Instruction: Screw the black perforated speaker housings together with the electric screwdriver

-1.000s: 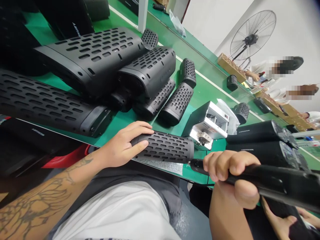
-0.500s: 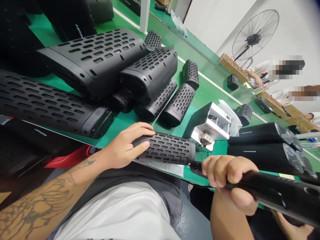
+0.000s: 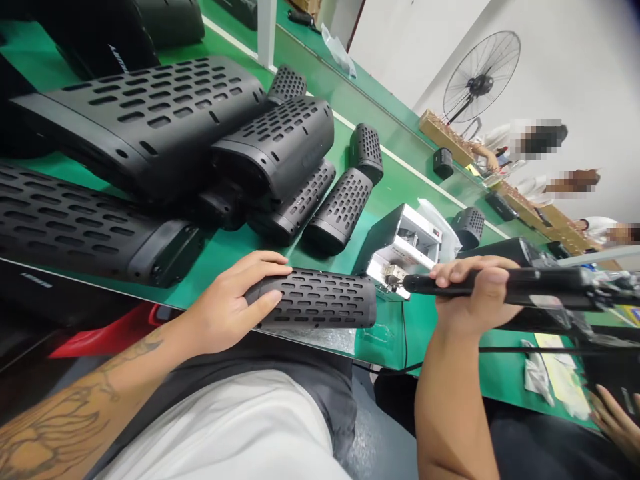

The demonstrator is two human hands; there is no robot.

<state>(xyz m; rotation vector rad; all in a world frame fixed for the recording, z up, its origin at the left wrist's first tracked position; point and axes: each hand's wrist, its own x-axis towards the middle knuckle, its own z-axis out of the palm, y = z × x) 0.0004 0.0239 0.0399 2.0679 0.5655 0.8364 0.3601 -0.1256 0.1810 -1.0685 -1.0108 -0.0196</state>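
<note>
My left hand (image 3: 231, 303) lies over the left end of a black perforated cylinder shell (image 3: 320, 299) at the near edge of the green bench (image 3: 423, 320), fingers curled round it. My right hand (image 3: 473, 290) is closed round a black electric screwdriver (image 3: 505, 285), held level with its tip near a small metal screw feeder box (image 3: 403, 248), away from the shell's right end.
Several larger and smaller black perforated shells (image 3: 150, 127) are piled at the left and back. Black finished units (image 3: 505, 250) lie at the right. A standing fan (image 3: 477, 80) and other people (image 3: 525, 143) are at the far end. Another person's hand (image 3: 613, 417) shows at lower right.
My right hand has lifted the screwdriver up and away from the shell's right end, toward the feeder box. The left hand stays on the shell. The view shifted slightly.
</note>
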